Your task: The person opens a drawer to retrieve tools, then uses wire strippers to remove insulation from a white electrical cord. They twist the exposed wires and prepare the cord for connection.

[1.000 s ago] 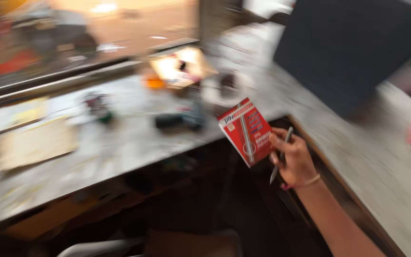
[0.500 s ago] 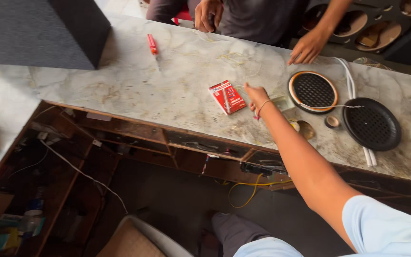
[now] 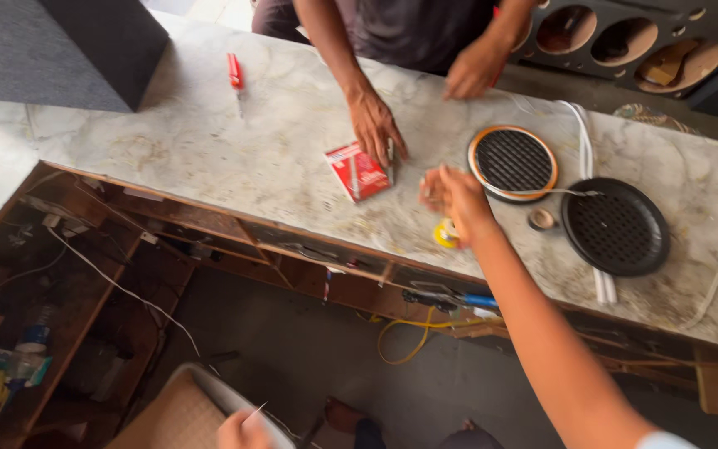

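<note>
A red flat package lies on the marble counter. Another person's hand rests on its far edge; their second hand hovers further back. My right hand hangs just right of the package, above the counter's front edge, with loose fingers and nothing visible in them. A small yellow tape roll sits just below it. My left hand is low at the bottom of the view, closed around a thin pale strip, over a chair seat.
An orange-rimmed round speaker grille, a black round grille, a small ring and white cables lie to the right. A red-handled tool and a grey carpeted box are far left. Cluttered shelves run under the counter.
My right hand set the red package on the counter and drew back to the right. The other person's hand came down onto the package. The view swung from the left side to the counter.
</note>
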